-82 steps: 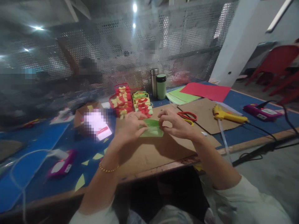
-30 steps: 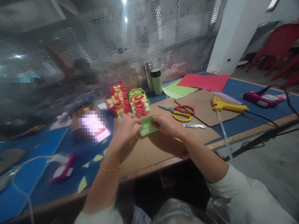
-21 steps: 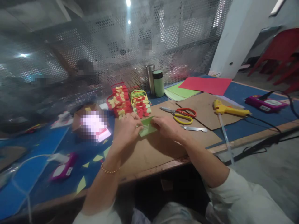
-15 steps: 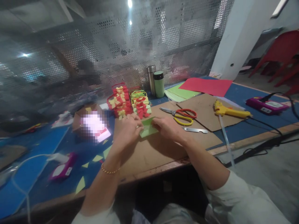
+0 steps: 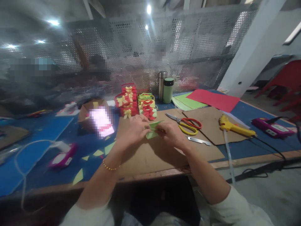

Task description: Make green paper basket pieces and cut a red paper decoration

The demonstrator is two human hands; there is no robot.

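Observation:
A small folded piece of green paper [image 5: 153, 129] is pinched between both hands, just above a brown cardboard sheet [image 5: 150, 153]. My left hand [image 5: 134, 130] grips its left side with closed fingers; a gold bracelet is on that wrist. My right hand [image 5: 170, 134] pinches its right side, fingers curled. Only a small part of the paper shows between the fingertips. Stacks of red and green paper baskets [image 5: 136, 103] with bows stand just beyond my hands.
Red and yellow scissors [image 5: 188, 123] and a metal blade [image 5: 199, 141] lie right of my hands. A yellow glue gun [image 5: 235, 127], magenta devices [image 5: 272, 128] [image 5: 61, 158], two flasks [image 5: 166, 89], coloured sheets [image 5: 207, 99], a cardboard box [image 5: 92, 113] and paper scraps lie around. A perforated screen [image 5: 199, 47] stands behind.
My hands have drawn closer together and the green paper is folded smaller, with less of it showing. The view has shifted a little to the left.

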